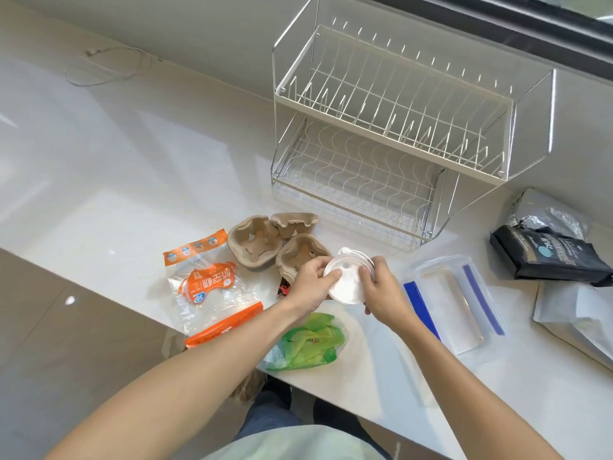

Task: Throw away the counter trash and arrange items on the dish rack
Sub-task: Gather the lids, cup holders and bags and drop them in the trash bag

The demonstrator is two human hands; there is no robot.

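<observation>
We hold white lid (346, 280): left hand (310, 283) and right hand (384, 288) pinching opposite rims. Advice: keep level, one hand carries to bin.

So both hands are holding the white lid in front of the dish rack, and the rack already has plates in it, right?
Not quite. The head view shows both the left hand and right hand on the white lid, but the dish rack holds nothing on either tier.
</observation>
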